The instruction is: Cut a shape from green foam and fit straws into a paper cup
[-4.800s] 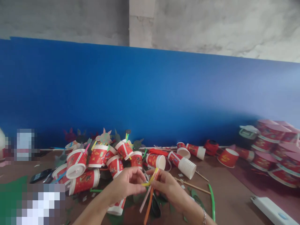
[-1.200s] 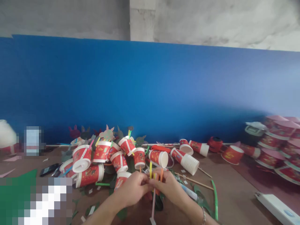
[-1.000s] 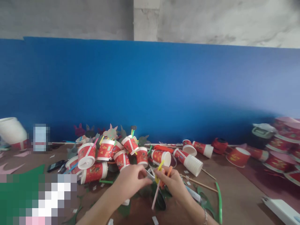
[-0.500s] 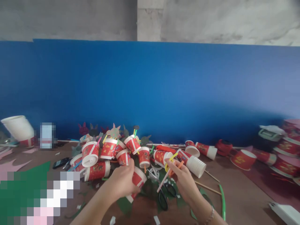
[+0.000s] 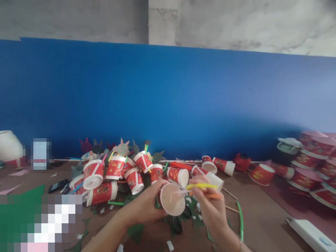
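Observation:
A red-and-white paper cup [image 5: 172, 204] is tilted in my left hand [image 5: 148, 203], whose fingers wrap round its side. Its pale round end faces me and shows small dark holes. My right hand [image 5: 211, 206] pinches a bundle of straws: a yellow straw [image 5: 202, 186], an orange one partly behind the fingers, and a pale straw [image 5: 180, 191] pointing left. The tip of the pale straw lies over the cup's round end; whether it enters a hole I cannot tell. Below the cup, black-handled scissors [image 5: 177, 224] lie partly hidden on the table.
Behind my hands lie several red paper cups [image 5: 102, 194], some with straws and animal-head cutouts [image 5: 121, 146]. A stack of nested cups [image 5: 216, 180], a green tube [image 5: 240, 224] and a white box-like object [image 5: 311, 234] are rightward. Paper scraps [image 5: 170, 245] litter the brown table [image 5: 105, 231].
My left hand has turned the cup so its round end faces me and moved it rightward. My right hand has brought the straws round, the pale one now at the cup.

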Demonstrator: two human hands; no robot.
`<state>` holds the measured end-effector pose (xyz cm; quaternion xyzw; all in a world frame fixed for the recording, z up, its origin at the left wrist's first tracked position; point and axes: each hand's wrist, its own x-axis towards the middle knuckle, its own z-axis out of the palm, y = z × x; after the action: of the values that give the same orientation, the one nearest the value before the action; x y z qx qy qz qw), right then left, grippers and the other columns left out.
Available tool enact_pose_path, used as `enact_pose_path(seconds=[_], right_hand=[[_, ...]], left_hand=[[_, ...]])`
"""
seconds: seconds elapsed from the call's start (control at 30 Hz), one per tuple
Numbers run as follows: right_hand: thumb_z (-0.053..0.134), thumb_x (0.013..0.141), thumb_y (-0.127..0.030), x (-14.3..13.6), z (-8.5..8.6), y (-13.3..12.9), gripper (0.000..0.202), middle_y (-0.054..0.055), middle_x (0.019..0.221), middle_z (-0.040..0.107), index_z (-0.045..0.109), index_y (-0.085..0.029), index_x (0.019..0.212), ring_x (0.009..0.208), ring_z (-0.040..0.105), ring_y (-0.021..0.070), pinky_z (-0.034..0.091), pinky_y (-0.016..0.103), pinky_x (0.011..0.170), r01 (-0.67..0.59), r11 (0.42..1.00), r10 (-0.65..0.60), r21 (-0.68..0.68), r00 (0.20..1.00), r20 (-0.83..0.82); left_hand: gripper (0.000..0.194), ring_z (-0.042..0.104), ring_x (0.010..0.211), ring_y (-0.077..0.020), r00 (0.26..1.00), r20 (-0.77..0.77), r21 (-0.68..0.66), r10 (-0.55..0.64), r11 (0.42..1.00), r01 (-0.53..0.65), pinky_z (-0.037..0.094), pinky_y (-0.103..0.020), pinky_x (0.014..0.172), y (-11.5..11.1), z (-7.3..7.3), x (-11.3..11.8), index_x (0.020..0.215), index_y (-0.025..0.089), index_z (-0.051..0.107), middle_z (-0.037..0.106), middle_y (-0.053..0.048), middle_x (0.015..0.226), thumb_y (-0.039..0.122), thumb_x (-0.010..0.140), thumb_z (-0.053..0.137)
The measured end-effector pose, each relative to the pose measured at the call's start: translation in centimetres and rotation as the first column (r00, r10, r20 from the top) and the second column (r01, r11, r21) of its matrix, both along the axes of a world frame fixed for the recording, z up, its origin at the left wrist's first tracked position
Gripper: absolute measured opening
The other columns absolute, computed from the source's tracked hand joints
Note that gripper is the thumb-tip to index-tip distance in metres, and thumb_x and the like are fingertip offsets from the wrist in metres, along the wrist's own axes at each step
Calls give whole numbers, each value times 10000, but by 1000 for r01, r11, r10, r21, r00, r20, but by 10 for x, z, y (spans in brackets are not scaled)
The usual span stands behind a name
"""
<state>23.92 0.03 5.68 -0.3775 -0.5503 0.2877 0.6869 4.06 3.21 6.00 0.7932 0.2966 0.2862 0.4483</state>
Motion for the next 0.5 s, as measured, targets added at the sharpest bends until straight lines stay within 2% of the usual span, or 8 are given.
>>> enact_pose_path(seconds=[0.07,0.17,0.3,0.5], right_hand=[[629,786,-165,-5,-1,-6,107,33,788,610,700,-229,834,722,575,159,459,261,621,-59,992,30,112,969,247],[604,800,-123,-11,-1,-10,177,31,797,591,683,-248,898,716,562,158,457,271,619,-120,976,29,183,901,434],[593,809,-122,-14,-4,-8,164,37,801,592,668,-240,894,767,543,181,440,324,702,-140,969,11,204,848,529],[583,812,-103,-14,-8,-3,190,16,800,599,654,-253,905,763,528,171,398,336,736,-161,960,10,229,838,546]], left_hand=[[517,561,963,-226,1000,25,7,1,1000,-2,448,-321,816,-3,0,3,1152,203,463,581,-65,1110,244,692,696],[496,571,931,-218,1000,30,-10,3,1000,-3,459,-312,780,-6,0,4,1137,200,457,586,-61,1080,264,706,693],[481,572,921,-214,999,38,-34,1,999,0,460,-309,766,-6,-1,4,1123,196,464,592,-61,1066,282,712,698],[492,575,951,-221,999,48,-51,-10,999,13,459,-316,783,-5,-4,3,1129,201,463,594,-63,1088,266,707,708]])
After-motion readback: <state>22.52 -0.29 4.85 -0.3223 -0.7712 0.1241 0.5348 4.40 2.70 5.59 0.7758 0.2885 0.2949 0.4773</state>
